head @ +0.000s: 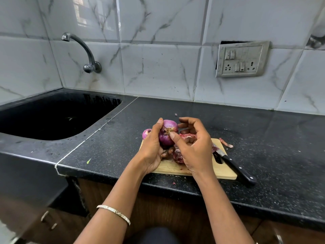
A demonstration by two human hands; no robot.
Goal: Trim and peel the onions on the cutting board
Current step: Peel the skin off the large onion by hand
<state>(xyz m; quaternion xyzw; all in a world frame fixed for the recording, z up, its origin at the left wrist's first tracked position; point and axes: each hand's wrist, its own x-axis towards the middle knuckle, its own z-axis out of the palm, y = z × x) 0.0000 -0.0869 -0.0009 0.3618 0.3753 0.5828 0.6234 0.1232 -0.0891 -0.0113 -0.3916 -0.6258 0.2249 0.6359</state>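
My left hand (152, 147) grips a purple onion (168, 133) above the wooden cutting board (175, 169), root end facing me. My right hand (195, 147) hovers beside it, its thumb tip touching the onion near the root tuft, the other fingers loosely curled and holding nothing. A second purple onion (146, 133) sits behind my left hand at the board's far left corner. Peeled skins (177, 156) lie on the board under my right hand. A black-handled knife (236, 168) rests across the board's right edge, its blade partly hidden.
The board lies near the front edge of a black speckled countertop (263, 138). A black sink (52, 117) with a wall tap (82, 50) is to the left. A skin scrap (226, 143) lies right of the board. A switch panel (241, 59) is on the tiled wall.
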